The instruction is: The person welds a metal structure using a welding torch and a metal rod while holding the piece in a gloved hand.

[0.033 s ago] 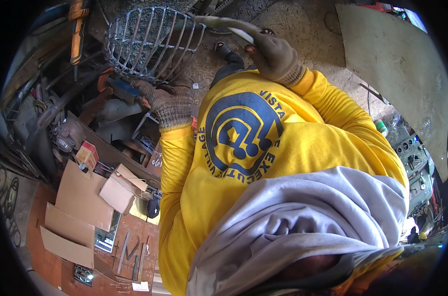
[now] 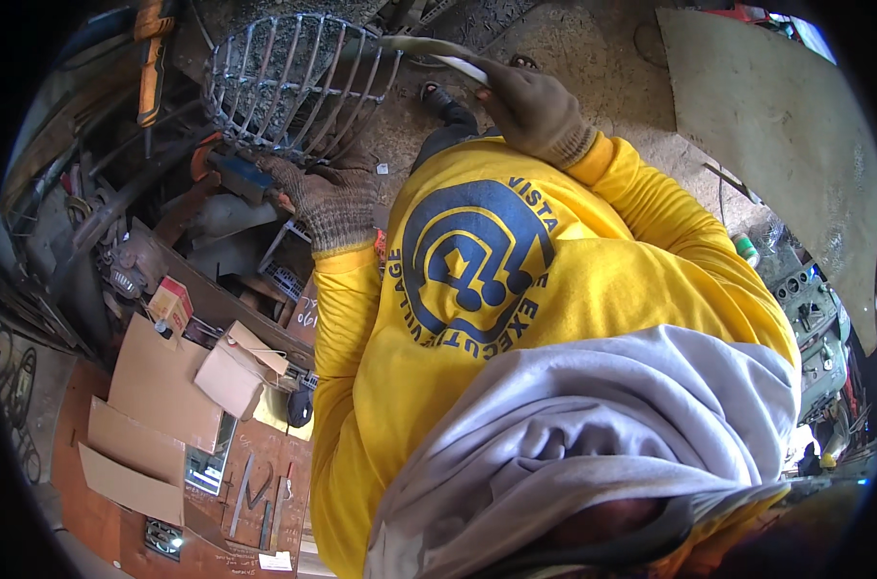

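Observation:
A basket-like cage of welded metal bars (image 2: 308, 87) stands at the upper left, its bars bluish-grey and brownish. My left hand (image 2: 334, 201), in a knitted brown work glove, is closed at the near edge of this cage; its fingers are partly hidden by the bars. To the right, my right hand (image 2: 540, 114), also gloved, is closed round one end of a long, curved, pale strip-like tool (image 2: 461, 66). Its far end reaches the cage's right side. The tool's kind cannot be made out.
A blue tool with an orange curved part (image 2: 203, 160) lies beside my left hand. Farther left hangs an orange-and-black power tool (image 2: 150, 82). Cardboard (image 2: 164, 386) and metal hand tools (image 2: 265, 519) lie on a reddish-brown board at lower left. A large metal sheet (image 2: 776, 145) leans at the right.
My right hand has shifted slightly left with the pale tool, which shows a different tilt. The left hand and the cage look unmoved.

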Motion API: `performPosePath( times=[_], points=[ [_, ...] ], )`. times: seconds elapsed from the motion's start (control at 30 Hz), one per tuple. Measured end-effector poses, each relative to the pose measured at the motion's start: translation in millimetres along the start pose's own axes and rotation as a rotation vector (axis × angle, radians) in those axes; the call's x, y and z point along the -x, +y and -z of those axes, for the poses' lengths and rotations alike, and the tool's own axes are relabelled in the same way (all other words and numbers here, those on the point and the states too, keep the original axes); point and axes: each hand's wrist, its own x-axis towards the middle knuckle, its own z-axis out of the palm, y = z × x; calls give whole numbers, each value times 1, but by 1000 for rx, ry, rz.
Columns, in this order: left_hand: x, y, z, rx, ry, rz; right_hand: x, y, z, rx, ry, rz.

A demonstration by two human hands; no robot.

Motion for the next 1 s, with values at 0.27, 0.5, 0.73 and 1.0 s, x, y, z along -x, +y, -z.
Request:
performPosePath(
  times=[0.27, 0.5, 0.73, 1.0],
  points=[
    [4, 2, -3, 142, -23, 125, 0, 1, -1, 2, 16, 17],
    [2, 3, -6, 70, 10, 103, -7, -6, -4, 59, 24, -43],
    [8, 4, -14, 98, 9, 114, -4, -6, 3, 26, 72, -9],
    [1, 1, 0, 126, -43, 101, -10, -1, 1, 103, -24, 41]
  ],
)
